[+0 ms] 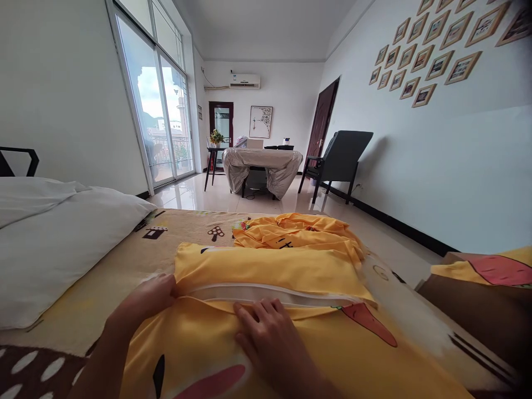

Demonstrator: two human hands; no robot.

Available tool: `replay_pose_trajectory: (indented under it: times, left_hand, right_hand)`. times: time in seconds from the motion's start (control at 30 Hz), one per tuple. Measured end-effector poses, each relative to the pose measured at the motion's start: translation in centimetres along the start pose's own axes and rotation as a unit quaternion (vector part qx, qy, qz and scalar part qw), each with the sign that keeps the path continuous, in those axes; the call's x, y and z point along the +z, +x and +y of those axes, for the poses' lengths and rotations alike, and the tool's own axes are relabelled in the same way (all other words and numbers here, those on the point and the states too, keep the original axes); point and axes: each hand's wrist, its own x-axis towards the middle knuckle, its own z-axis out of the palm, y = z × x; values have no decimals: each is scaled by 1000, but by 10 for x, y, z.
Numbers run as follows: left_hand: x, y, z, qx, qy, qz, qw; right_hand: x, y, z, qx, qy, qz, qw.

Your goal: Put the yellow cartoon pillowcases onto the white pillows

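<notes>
Pillow (70,252) lies left, cloth (299,231) beyond the yellow cover (322,335).

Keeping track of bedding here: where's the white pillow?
In the head view, the white pillow lies at the left edge, on the beige patterned blanket, left of the left hand and the yellow cover it grips.
</notes>
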Motion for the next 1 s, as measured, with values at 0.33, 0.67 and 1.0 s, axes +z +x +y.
replay_pose_trajectory:
  times: [0.33, 0.67, 1.0]
  left_hand:
    - [1, 7, -6, -42, -44, -19, 998]
    - [9, 9, -3, -61, 25, 1, 998]
    - [21, 12, -21, -77, -15, -27, 997]
  right_hand:
    - [4, 0, 1, -3, -4, 9, 1000]
    - [10, 1, 2, -16, -26, 23, 999]
    - [27, 3, 3, -82, -91, 35, 992]
